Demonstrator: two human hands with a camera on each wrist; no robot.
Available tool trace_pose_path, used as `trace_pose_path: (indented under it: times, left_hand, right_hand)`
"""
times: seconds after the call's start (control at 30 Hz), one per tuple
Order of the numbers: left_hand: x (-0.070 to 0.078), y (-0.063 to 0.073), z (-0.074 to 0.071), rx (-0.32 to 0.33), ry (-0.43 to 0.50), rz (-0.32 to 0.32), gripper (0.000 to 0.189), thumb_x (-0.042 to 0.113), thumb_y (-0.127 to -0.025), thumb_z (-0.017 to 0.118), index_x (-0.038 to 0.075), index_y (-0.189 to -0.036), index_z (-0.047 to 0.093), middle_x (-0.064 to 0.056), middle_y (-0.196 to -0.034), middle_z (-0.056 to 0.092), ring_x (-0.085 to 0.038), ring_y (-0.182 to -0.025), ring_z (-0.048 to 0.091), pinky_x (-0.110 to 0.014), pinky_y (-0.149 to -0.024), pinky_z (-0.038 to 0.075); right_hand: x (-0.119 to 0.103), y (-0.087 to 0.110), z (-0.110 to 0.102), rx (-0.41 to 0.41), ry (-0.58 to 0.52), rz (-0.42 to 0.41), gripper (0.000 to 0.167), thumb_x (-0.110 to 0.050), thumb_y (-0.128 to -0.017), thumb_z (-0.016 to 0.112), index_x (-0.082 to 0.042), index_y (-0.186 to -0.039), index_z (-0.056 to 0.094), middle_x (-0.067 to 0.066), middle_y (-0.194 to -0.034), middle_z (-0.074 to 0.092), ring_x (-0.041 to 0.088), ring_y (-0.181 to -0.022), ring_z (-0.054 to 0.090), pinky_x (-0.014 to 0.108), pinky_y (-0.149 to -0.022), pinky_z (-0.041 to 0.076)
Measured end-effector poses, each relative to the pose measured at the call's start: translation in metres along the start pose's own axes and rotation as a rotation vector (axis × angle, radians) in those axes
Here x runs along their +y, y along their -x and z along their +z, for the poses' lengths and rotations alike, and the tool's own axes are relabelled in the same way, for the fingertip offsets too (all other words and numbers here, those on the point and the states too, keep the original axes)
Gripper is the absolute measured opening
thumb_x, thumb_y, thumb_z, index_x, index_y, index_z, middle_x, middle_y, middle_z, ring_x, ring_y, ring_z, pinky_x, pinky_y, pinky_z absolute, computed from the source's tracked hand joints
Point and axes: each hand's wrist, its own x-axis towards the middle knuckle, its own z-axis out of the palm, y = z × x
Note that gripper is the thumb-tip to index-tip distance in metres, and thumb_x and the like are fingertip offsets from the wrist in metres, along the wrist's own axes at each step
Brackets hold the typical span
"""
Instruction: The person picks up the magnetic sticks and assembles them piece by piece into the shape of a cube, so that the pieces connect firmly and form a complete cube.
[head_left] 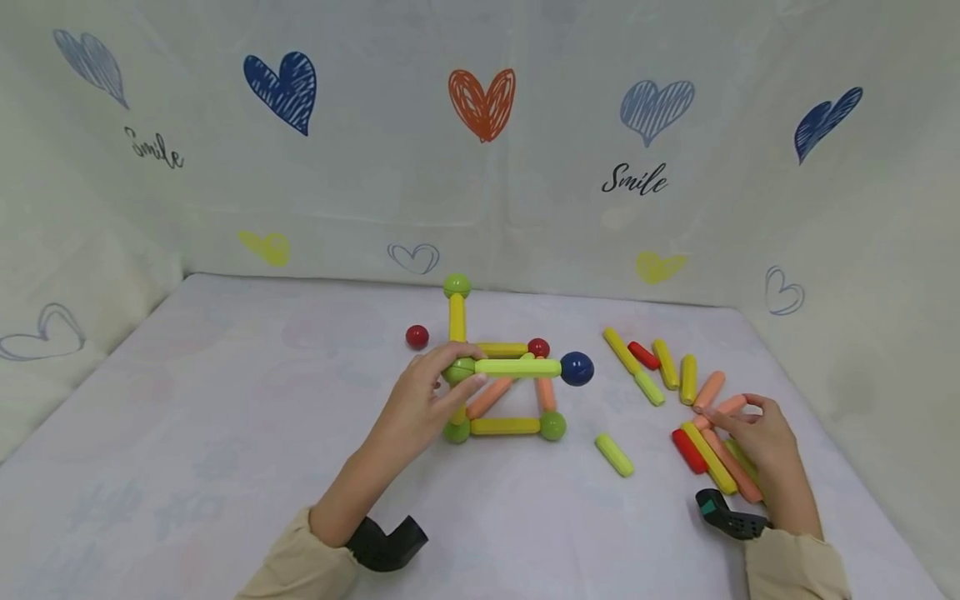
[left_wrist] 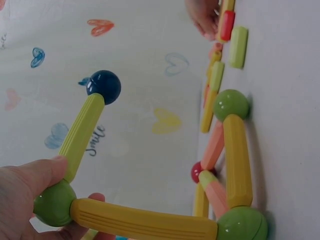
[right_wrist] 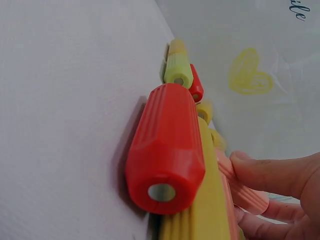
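My left hand [head_left: 420, 404] grips a green ball [left_wrist: 54, 204] at an upper corner of a frame built from rods and balls. From that ball a light green rod [head_left: 519, 367] runs right to a dark blue ball [head_left: 577, 368]. Lower down, a yellow rod [head_left: 506, 427] joins two green balls on the table, one of them at the near right corner [head_left: 552, 426]. A red ball [head_left: 537, 347] sits at the frame's back corner. At the right, my right hand [head_left: 767, 437] pinches a salmon rod [right_wrist: 252, 196] between thumb and fingers, over a cluster of rods.
Beside the right hand lie a short red rod [head_left: 689, 447] and a long yellow rod [head_left: 709, 458]. Several more rods, including a yellow one [head_left: 664, 364], spread behind. A lone light green rod [head_left: 614, 455] lies between frame and cluster. A loose red ball [head_left: 417, 337] rests behind the frame.
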Motion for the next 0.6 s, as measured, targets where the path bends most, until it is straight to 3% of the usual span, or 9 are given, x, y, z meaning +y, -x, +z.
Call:
trace_pose_path:
  times: [0.2,0.33,0.43,0.6]
  left_hand:
    - [-0.002,0.0,-0.001,0.004,0.012,0.007,0.025,0.025,-0.089,0.063,0.017,-0.112,0.059,-0.001,-0.114,0.06,-0.018,-0.095,0.049,-0.038,-0.078,0.046]
    - [-0.003,0.0,0.0,-0.001,0.02,0.011,0.025,0.025,-0.088,0.064,0.017,-0.112,0.059,-0.001,-0.114,0.06,-0.018,-0.096,0.049,-0.039,-0.079,0.046]
    - [-0.003,-0.001,0.0,-0.001,0.027,0.018,0.026,0.025,-0.088,0.064,0.017,-0.112,0.059,-0.002,-0.112,0.06,-0.019,-0.095,0.049,-0.041,-0.079,0.047]
    - [-0.003,0.001,0.0,0.016,0.028,0.043,0.025,0.026,-0.088,0.064,0.016,-0.11,0.059,-0.003,-0.108,0.061,-0.019,-0.093,0.049,-0.045,-0.077,0.048]
  right_hand:
    - [-0.01,0.01,0.0,0.002,-0.051,-0.095,0.089,-0.041,-0.09,0.057,-0.001,-0.147,0.003,0.028,-0.13,0.039,0.032,-0.099,0.053,0.026,-0.07,0.045]
    - [-0.015,0.015,0.0,0.021,-0.085,-0.135,0.081,-0.031,-0.092,0.056,-0.002,-0.148,0.005,0.028,-0.133,0.034,0.011,-0.078,0.06,0.013,-0.059,0.047]
    - [-0.016,0.014,-0.001,0.045,-0.103,-0.159,0.078,-0.033,-0.093,0.055,-0.002,-0.148,0.01,0.027,-0.134,0.035,0.002,-0.066,0.06,0.013,-0.058,0.049]
    - [-0.001,-0.014,0.005,0.098,-0.105,-0.226,0.077,-0.047,-0.089,0.055,-0.006,-0.146,0.025,0.015,-0.126,0.044,0.003,-0.069,0.06,0.013,-0.059,0.049]
